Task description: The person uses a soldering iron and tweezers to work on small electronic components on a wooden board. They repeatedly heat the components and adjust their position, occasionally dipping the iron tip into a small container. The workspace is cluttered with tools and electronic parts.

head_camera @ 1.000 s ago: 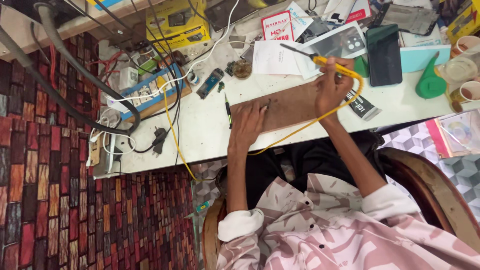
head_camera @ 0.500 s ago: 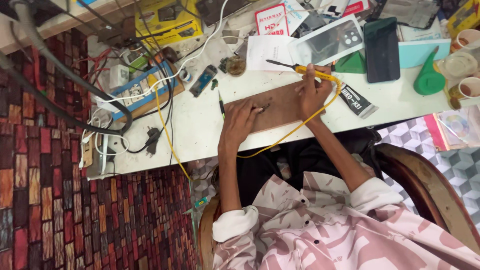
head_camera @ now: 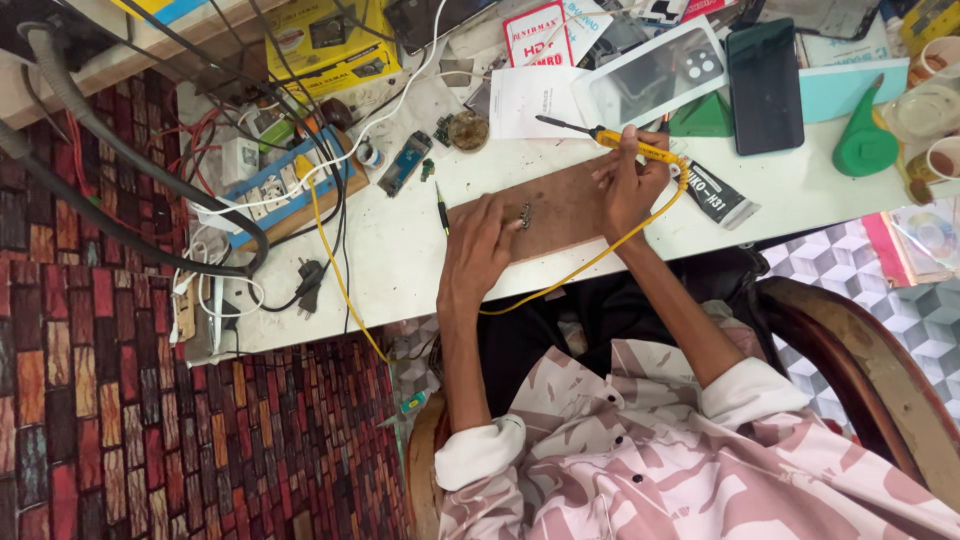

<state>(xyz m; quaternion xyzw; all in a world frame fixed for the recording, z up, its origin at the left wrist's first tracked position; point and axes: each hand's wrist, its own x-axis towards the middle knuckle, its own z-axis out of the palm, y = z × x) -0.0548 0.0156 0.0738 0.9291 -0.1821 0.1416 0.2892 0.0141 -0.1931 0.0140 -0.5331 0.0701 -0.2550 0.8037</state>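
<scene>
My right hand point(head_camera: 628, 185) grips a yellow-handled soldering iron point(head_camera: 630, 146) whose dark tip points left over the white bench; its yellow cord point(head_camera: 600, 255) loops down off the bench edge. My left hand point(head_camera: 478, 250) rests flat on a brown wooden board point(head_camera: 565, 205), fingertips beside a small metal part point(head_camera: 524, 215) lying on the board. Both forearms reach up from my pink patterned shirt.
The white bench point(head_camera: 400, 250) holds a power strip point(head_camera: 270, 185), tangled cables, a yellow box point(head_camera: 325, 45), a small circuit board point(head_camera: 405, 165), a dark phone point(head_camera: 765, 85), a phone back cover point(head_camera: 650, 70), a green cone point(head_camera: 865, 140) and cups at the right. A wooden chair arm point(head_camera: 870, 360) curves at the right.
The view has shifted slightly. My left hand stays on the board near the small part and my right hand keeps the iron, now a little lower over the board's right end.
</scene>
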